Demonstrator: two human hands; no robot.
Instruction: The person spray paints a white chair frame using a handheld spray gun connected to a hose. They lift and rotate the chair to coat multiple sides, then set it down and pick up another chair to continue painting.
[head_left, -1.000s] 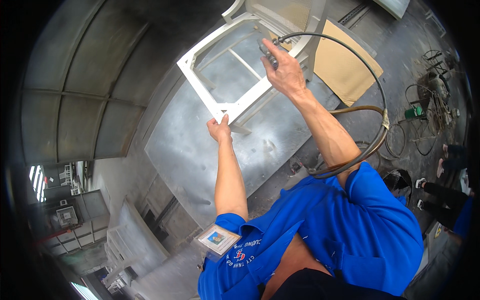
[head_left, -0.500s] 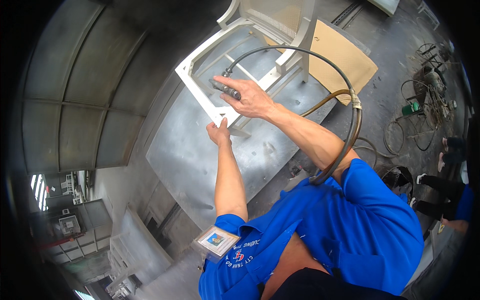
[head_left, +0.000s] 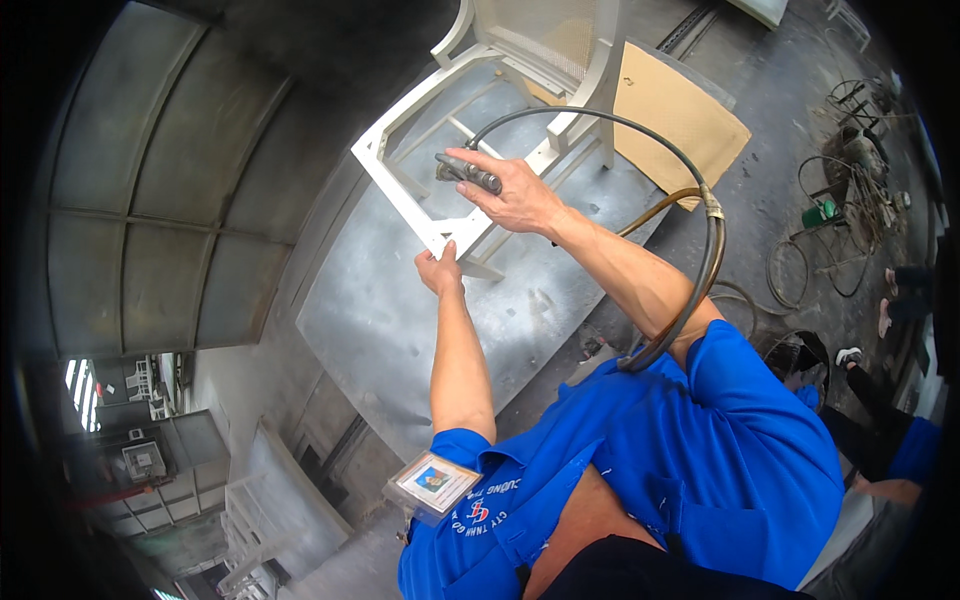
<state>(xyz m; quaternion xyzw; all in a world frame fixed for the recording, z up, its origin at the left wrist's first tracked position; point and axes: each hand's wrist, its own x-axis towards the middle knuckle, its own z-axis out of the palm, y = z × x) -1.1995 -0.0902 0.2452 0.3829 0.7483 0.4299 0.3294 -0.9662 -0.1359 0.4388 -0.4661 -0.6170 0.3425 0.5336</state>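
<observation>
A white armchair frame (head_left: 400, 205) with an open seat and a woven mesh back stands on a grey metal sheet (head_left: 350, 300). My left hand (head_left: 438, 268) grips the near corner of its seat frame, thumb on top. In my right hand (head_left: 518, 197) is a metal spray gun (head_left: 468, 174), held over the seat opening close to the side rail. A black hose (head_left: 610, 114) runs from the gun, arches to the right and joins a brownish hose (head_left: 655, 205) near my right forearm. The trigger fingers are partly hidden.
Brown cardboard (head_left: 680, 120) lies behind the chair, to the right. Coiled hoses and equipment (head_left: 850, 210) stand on the floor at far right. A person (head_left: 890, 430) is at the right edge. Panelled grey walls (head_left: 160, 170) rise on the left.
My right hand and the spray gun have shifted slightly to the right along the seat frame. My left hand stays on the chair corner. The person at the right edge has moved.
</observation>
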